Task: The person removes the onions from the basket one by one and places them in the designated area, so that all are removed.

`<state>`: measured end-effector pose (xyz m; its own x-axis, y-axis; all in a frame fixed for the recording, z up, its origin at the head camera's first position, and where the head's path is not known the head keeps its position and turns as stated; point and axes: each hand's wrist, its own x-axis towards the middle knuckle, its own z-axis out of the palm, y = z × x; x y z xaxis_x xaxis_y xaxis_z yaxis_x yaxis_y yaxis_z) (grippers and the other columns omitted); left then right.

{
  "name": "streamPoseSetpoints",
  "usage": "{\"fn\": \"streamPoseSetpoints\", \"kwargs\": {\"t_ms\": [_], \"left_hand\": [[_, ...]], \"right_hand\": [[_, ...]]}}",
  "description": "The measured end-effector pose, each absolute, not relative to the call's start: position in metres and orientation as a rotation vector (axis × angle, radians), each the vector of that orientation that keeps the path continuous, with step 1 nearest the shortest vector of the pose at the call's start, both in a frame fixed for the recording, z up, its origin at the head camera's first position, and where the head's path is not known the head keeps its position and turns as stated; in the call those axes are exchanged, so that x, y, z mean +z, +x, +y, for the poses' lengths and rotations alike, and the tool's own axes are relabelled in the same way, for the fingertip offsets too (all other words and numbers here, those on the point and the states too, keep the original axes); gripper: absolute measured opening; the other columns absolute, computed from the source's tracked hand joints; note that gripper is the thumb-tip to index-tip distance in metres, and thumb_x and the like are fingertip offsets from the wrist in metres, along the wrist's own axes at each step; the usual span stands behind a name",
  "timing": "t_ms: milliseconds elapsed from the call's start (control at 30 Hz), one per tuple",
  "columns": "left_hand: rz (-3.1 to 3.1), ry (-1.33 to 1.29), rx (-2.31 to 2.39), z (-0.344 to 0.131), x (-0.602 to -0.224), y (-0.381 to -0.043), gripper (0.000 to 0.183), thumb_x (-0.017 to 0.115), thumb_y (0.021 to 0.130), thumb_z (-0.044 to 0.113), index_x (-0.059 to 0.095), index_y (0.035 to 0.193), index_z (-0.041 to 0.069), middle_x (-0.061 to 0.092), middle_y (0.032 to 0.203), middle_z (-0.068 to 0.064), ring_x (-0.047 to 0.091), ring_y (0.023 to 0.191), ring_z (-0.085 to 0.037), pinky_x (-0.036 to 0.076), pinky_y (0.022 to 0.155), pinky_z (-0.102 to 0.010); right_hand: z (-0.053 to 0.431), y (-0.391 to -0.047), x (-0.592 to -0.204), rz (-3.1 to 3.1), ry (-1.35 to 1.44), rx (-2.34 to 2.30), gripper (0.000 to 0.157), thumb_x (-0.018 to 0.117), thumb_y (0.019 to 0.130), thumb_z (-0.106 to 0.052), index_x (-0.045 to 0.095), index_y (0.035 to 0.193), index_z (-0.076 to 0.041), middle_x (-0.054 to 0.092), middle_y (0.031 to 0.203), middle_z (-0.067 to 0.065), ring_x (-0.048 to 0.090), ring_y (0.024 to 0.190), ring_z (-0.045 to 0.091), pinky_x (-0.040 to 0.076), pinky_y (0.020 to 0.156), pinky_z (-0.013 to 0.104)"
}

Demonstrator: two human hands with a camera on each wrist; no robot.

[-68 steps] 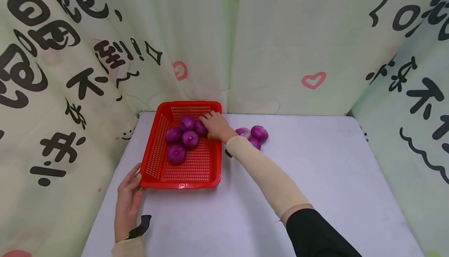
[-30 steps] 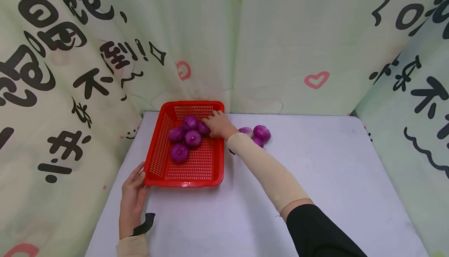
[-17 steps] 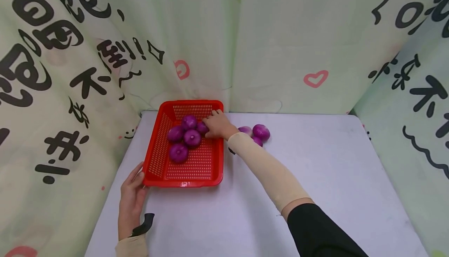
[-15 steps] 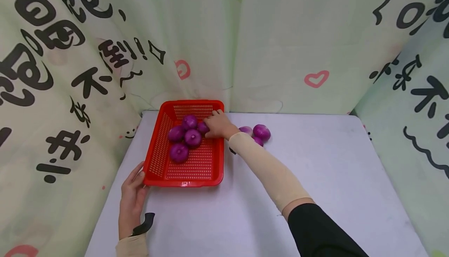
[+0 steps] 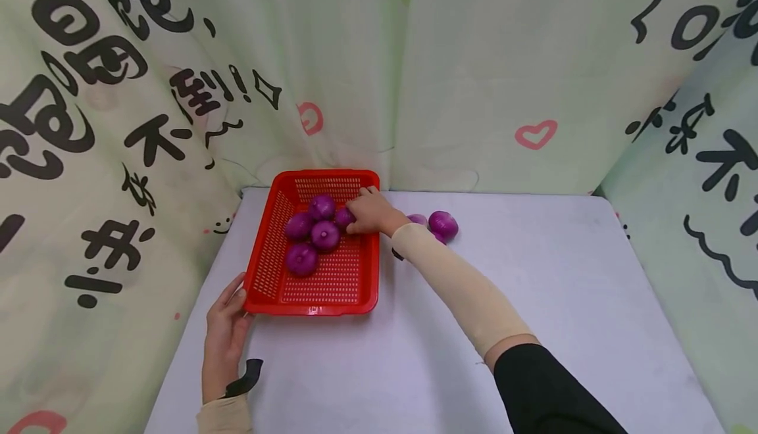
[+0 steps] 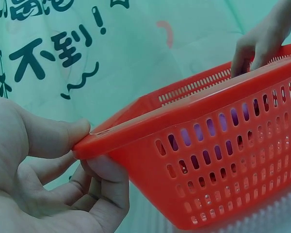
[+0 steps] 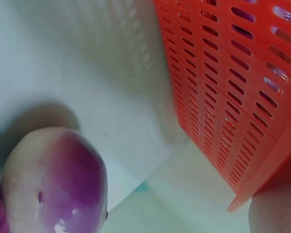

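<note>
A red plastic basket (image 5: pixel 331 292) with slotted walls holds several purple onions (image 5: pixel 302 260). My left hand (image 5: pixel 225 335) pinches its near left corner; in the left wrist view, the thumb (image 6: pixel 63 138) lies on top of the rim and the fingers bend underneath. My right hand (image 5: pixel 370 212) reaches over the basket's right wall, its fingers pointing down inside beside the rightmost onion (image 5: pixel 343 217). The wall hides those fingertips in the left wrist view, so I cannot tell whether they grip that onion.
Outside the basket, to its right, a few more purple onions (image 5: pixel 443 225) lie on the white table (image 5: pixel 533 276), partly behind the right forearm. One pale-and-purple onion (image 7: pixel 56 182) is close in the right wrist view. A printed curtain (image 5: pixel 462 79) hangs along the back and sides.
The right hand and forearm have shifted slightly to the right, showing a bit more of the rightmost onion. The left hand keeps its hold on the basket corner. The head view has shifted a little.
</note>
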<state>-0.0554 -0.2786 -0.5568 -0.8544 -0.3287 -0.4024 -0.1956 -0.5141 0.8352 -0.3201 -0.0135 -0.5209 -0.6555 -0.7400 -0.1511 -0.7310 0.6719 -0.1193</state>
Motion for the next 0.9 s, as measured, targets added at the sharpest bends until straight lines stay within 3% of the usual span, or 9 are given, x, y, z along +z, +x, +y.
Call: {"fn": "streamPoseSetpoints", "kwargs": {"t_ms": [267, 600, 900], "left_hand": [[-1.527, 0.768, -2.535, -0.279, -0.558, -0.056, 0.058, 0.051, 0.11, 0.021, 0.033, 0.164, 0.013, 0.052, 0.146, 0.008, 0.057, 0.126, -0.013, 0.059, 0.096, -0.02], [-1.515, 0.823, -2.547, -0.279, -0.56, -0.056, 0.058, 0.052, 0.109, 0.022, 0.034, 0.164, 0.016, 0.047, 0.152, 0.006, 0.055, 0.129, -0.015, 0.059, 0.095, -0.019], [-1.428, 0.777, -2.606, -0.281, -0.558, -0.053, 0.059, 0.055, 0.108, 0.016, 0.034, 0.164, 0.012, 0.066, 0.133, 0.01, 0.063, 0.12, -0.012, 0.06, 0.094, -0.021]], "right_hand": [[-0.002, -0.322, -0.511, 2.72, -1.248, -0.159, 0.048, 0.067, 0.096, -0.039, 0.066, 0.133, -0.007, 0.073, 0.126, 0.011, 0.051, 0.119, 0.029, 0.04, 0.107, 0.046], [0.023, -0.322, -0.493, 2.628, -1.226, -0.516, 0.059, 0.065, 0.096, -0.032, 0.055, 0.147, -0.006, 0.065, 0.137, 0.012, 0.046, 0.127, 0.028, 0.052, 0.105, 0.039], [0.071, -0.323, -0.47, 2.632, -1.064, -0.777, 0.068, 0.062, 0.094, -0.027, 0.045, 0.156, -0.005, 0.057, 0.151, 0.013, 0.056, 0.134, 0.027, 0.045, 0.119, 0.045]]}}
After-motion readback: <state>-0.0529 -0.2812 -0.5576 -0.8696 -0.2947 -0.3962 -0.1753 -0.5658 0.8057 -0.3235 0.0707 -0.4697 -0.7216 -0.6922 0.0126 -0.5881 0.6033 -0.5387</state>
